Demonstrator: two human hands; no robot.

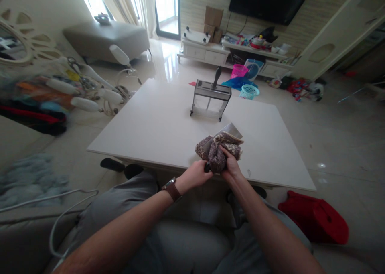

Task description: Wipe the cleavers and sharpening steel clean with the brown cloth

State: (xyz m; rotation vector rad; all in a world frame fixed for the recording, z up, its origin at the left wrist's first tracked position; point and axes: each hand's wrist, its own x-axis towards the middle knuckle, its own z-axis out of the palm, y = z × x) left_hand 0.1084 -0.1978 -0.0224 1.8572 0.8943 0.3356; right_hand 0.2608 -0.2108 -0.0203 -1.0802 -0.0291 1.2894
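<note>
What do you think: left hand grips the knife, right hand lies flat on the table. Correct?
No, the right hand holds the cloth; it isn't flat on the table. The head view shows it. The left hand does grip the knife.

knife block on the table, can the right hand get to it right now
Probably not without letting go first: the right hand grips the brown patterned cloth, and the cleaver blade lies between it and the knife block.
</note>
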